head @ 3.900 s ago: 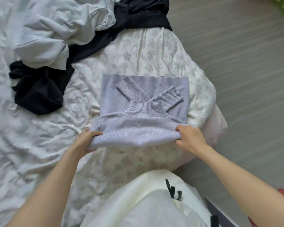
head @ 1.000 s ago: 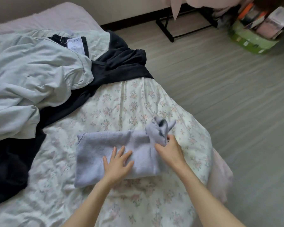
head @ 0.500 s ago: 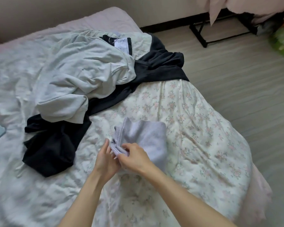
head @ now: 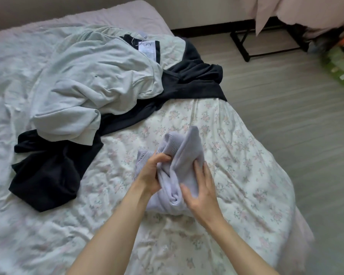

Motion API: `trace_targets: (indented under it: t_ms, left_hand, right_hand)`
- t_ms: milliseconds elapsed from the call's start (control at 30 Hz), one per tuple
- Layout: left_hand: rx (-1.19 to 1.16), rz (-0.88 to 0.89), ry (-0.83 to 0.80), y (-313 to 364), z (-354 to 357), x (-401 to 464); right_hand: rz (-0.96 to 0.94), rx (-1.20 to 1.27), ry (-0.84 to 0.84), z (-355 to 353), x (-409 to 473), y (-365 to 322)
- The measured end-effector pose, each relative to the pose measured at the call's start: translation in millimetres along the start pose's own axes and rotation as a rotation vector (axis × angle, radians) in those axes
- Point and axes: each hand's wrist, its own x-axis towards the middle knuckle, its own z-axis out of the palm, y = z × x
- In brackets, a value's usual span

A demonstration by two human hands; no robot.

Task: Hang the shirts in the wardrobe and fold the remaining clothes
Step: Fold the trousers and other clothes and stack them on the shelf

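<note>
- Head view: the lavender sweater (head: 189,155) sits as a part-rolled bundle on the floral quilt (head: 236,155), near the bed's floor-side edge and well apart from the other clothes.
- The left hand (head: 153,173) has its fingers curled into a fold on the sweater's left side, grasping a bunch of knit.
- The right hand (head: 202,190) lies against the sweater's right side, fingers fairly straight and the thumb pressing the rolled end near the person; it steadies more than it clenches.
- Beyond the sweater, toward the head of the bed, a pale grey sweatshirt (head: 91,86) lies crumpled on top of a black garment (head: 54,167), which spreads out to the sweater's left; both look unfolded.
- Across the floor (head: 286,116) from the sweater stands a black rack (head: 244,44), with a green box (head: 340,70) at the frame's right edge.
- The step in hand appears to be tucking the sweater into a tight packet. To do it well, the right hand should probably keep the roll pinned flat against the quilt while the left hand feeds the loose knit inward, so that the layers do not spring open.
- The knit looks soft and thick, so an even, firm squeeze should hold its shape better than a pull at one corner.
- The bundle lies close to the bed's edge; setting it down further in from there would likely keep it from sliding off.
</note>
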Motion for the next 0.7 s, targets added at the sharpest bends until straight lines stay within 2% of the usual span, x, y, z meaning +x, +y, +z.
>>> trace_targets:
  t_ms: [100, 200, 267, 333, 400, 467, 500, 533, 600, 633, 700]
  left_hand:
    - [0.072, 0.004, 0.211, -3.8, -23.9, -5.7]
    - [0.217, -0.027, 0.41, -14.0, -59.1, -27.0]
    - [0.404, -0.009, 0.453, -18.2, -64.3, -36.6]
    - [0.576, 0.092, 0.471, -24.0, -65.0, -35.2]
    - [0.657, 0.198, 0.485, -25.9, -63.7, -29.8]
    - [0.567, 0.235, 0.416, -27.7, -67.4, -32.2]
    - [0.479, 0.223, 0.352, -29.9, -72.5, -36.3]
    - [0.394, 0.201, 0.296, -33.9, -78.9, -42.6]
    - [0.253, 0.168, 0.25, -44.8, -89.9, -56.9]
    - [0.232, 0.155, 0.28, -49.7, -93.9, -63.0]
    - [0.331, 0.15, 0.441, -55.9, -98.8, -69.6]
  right_hand:
    - [-0.049, -0.238, -0.23, 18.7, -15.4, 7.9]
    - [-0.126, -0.387, -0.316, 39.9, -18.6, 0.2]
    - [-0.224, -0.419, -0.358, 49.9, -21.7, -7.4]
    - [-0.32, -0.423, -0.403, 57.1, -28.2, -11.2]
    - [-0.304, -0.277, -0.326, 53.0, -32.7, -16.6]
    - [-0.24, -0.154, -0.051, 43.8, -29.8, -18.2]
    - [-0.203, -0.159, 0.102, 38.9, -25.7, -17.8]
    - [-0.157, -0.209, 0.186, 35.2, -21.1, -18.1]
    - [-0.063, -0.361, 0.136, 35.1, -12.3, -15.1]
    - [-0.04, -0.43, 0.032, 37.9, -9.4, -11.3]
    - [-0.056, -0.514, -0.141, 48.6, -5.3, -4.6]
